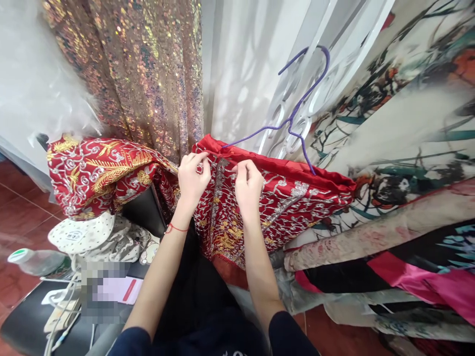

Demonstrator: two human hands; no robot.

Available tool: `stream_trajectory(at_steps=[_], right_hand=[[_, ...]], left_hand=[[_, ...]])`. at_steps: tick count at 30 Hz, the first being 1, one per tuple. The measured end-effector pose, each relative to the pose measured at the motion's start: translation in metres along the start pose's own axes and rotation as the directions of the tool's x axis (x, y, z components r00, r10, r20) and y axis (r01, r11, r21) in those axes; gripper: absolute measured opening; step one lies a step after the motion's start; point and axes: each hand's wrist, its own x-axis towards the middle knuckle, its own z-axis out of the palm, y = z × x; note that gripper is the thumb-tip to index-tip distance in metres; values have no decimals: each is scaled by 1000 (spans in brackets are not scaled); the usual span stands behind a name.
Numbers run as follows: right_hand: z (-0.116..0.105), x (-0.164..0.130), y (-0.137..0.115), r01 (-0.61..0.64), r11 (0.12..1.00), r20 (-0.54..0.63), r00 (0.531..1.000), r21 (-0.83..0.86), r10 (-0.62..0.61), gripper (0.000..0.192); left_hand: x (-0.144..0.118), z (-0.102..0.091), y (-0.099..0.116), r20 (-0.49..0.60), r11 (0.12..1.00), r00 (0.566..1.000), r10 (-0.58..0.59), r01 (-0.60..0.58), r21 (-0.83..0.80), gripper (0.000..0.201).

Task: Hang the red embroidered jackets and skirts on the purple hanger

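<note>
A red skirt with silver and gold embroidery hangs in front of me, its smooth red waistband along the top. A purple wire hanger has its lower ends tucked inside that waistband. My left hand, a red string bracelet on its wrist, is closed in a pinch at the waistband's left part. Just right of it, my right hand pinches too. A thin red tie seems to run between the fingertips, partly hidden. Left of my hands lies a matching red embroidered garment.
Sequinned fabric hangs behind, beside a white openwork panel. Floral cloth hangs right, above several draped garments. On the left, a black seat holds a polka-dot cap, a bottle, cables and a phone.
</note>
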Motion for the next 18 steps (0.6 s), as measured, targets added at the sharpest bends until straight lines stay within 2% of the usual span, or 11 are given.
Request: stream_trajectory(at_steps=[2, 3, 5, 7, 9, 11, 12, 13, 15, 18], right_hand=[[-4, 2, -1, -24, 988, -26, 999, -154, 21, 30], [-8, 2, -1, -31, 975, 4, 999, -221, 33, 30], [-15, 2, -3, 8, 961, 159, 987, -276, 38, 26], [-20, 1, -6, 87, 981, 360, 933, -176, -18, 19], [-23, 1, -10, 93, 996, 438, 894, 12, -89, 20], [-22, 4, -13, 29, 983, 383, 919, 181, -98, 25], [-21, 7, -13, -7, 969, 338, 938, 246, -80, 28], [-19, 10, -13, -32, 954, 300, 952, 299, -62, 30], [-15, 19, -11, -45, 930, 280, 958, 364, -64, 32], [-11, 29, -6, 41, 938, 331, 930, 344, -162, 26]], left_hand=[[2, -2, 2, -87, 998, 995, -48, 44, -39, 19], [3, -4, 3, -128, 994, 988, -81, 71, -87, 20], [6, -6, 4, -198, 965, 965, -172, 124, -233, 19], [8, -5, 3, -196, 885, 940, -280, 173, -433, 18], [9, -2, 1, -35, 736, 934, -356, 257, -626, 26], [9, -1, -3, 204, 591, 921, -332, 372, -716, 38], [9, -2, -4, 298, 560, 910, -288, 412, -718, 42], [8, -4, -5, 362, 562, 901, -238, 432, -706, 44], [9, -10, -4, 430, 622, 891, -148, 422, -660, 42], [14, -20, 2, 513, 708, 856, -55, 396, -585, 35]])
